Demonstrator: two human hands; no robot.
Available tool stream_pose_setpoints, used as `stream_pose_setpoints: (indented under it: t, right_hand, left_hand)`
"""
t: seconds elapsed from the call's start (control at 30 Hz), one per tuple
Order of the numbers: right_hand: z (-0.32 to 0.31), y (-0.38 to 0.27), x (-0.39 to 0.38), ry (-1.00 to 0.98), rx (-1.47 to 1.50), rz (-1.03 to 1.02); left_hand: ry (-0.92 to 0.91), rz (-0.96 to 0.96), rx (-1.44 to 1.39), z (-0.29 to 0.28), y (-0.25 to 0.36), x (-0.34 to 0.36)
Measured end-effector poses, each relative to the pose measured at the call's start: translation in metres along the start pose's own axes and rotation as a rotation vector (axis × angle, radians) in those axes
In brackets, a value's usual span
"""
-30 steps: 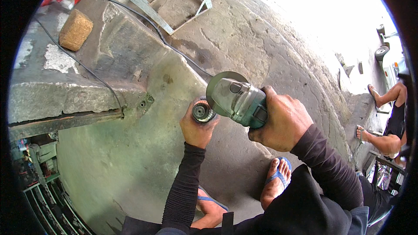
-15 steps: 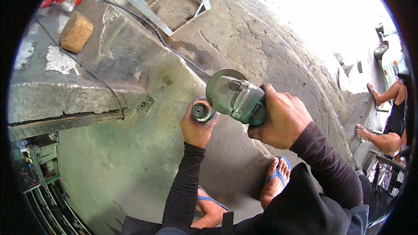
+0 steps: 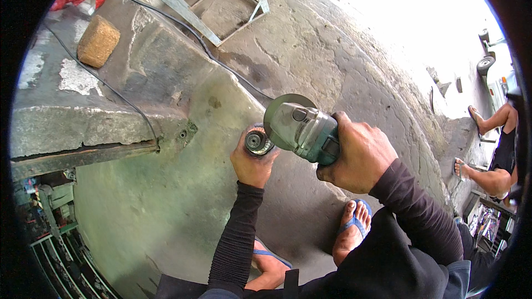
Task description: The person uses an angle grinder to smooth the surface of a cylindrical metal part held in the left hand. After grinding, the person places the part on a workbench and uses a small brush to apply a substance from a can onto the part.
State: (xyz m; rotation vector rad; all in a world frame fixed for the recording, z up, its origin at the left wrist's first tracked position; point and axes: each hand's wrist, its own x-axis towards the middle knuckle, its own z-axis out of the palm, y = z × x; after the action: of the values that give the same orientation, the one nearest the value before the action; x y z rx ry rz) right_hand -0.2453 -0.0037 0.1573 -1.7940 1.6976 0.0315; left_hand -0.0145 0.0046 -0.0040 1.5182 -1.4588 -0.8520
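My left hand (image 3: 253, 167) is closed round a motor armature (image 3: 256, 142), its dark round end facing up with a ring of copper-coloured segments beneath. Gripped in my right hand (image 3: 363, 155) is a green and grey angle grinder (image 3: 306, 133). The grinder's disc (image 3: 288, 101) sticks out past the grey head on the far left side. Its lower left edge lies right beside the armature, partly covering it; I cannot tell whether they touch. My right fingers are mostly hidden behind the tool's body.
A dark cable (image 3: 191, 30) runs across the concrete ledge (image 3: 160, 58) toward the grinder. On the ledge sits a brown block (image 3: 98, 41). A metal frame (image 3: 221, 14) stands at the far side. My feet in blue sandals (image 3: 354, 221) are below. Another person's legs (image 3: 487, 176) show at right.
The grinder and my right hand have come slightly nearer to me. My left hand with the armature has shifted a touch to the right, and the disc now covers more of it.
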Motion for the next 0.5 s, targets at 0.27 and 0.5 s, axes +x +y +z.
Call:
stream_pose_setpoints:
  t: [0.27, 0.5]
  right_hand:
    - [-0.0008, 0.0002, -0.001, -0.001, 0.009, -0.014]
    - [-0.003, -0.002, 0.0066, -0.006, -0.006, -0.018]
  left_hand:
    - [-0.013, -0.01, -0.024, -0.0005, -0.0001, 0.0008]
    - [-0.043, -0.066, -0.078, -0.0015, -0.0007, 0.001]
